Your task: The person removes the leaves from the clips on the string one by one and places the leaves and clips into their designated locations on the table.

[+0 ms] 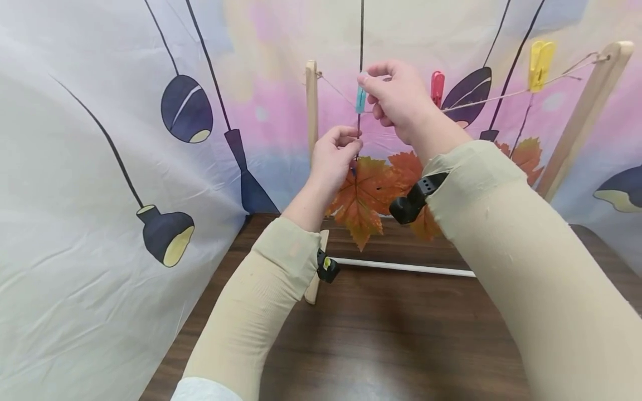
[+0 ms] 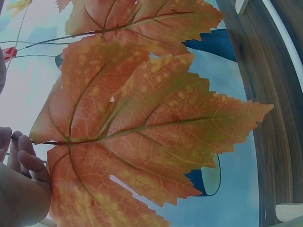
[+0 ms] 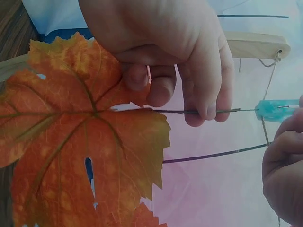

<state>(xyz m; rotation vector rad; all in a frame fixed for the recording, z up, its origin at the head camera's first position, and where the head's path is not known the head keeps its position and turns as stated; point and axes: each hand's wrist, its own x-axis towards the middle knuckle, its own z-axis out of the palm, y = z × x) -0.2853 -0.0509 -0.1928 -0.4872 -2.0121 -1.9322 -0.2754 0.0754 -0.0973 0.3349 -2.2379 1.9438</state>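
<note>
My left hand point(image 1: 333, 153) pinches the thin dark stem point(image 3: 177, 111) of an orange-green maple leaf point(image 1: 358, 195), which hangs tip down below the fingers. Just above, my right hand point(image 1: 401, 97) holds a light-blue clothespin point(image 1: 360, 100) between thumb and fingers. In the right wrist view, the clothespin's tip meets the twine point(image 3: 269, 87), and a thin line runs from it towards the stem. Whether its jaws grip the stem I cannot tell. The left wrist view shows the leaf point(image 2: 132, 127) spread beside the left fingers.
Twine spans two wooden posts point(image 1: 312, 106), point(image 1: 584, 122). A red clothespin point(image 1: 437, 88) and a yellow clothespin point(image 1: 540, 65) sit along it, with more maple leaves point(image 1: 524, 159) behind. A white rod point(image 1: 406, 267) lies low across the brown wooden table point(image 1: 371, 334). Printed cloth stands behind.
</note>
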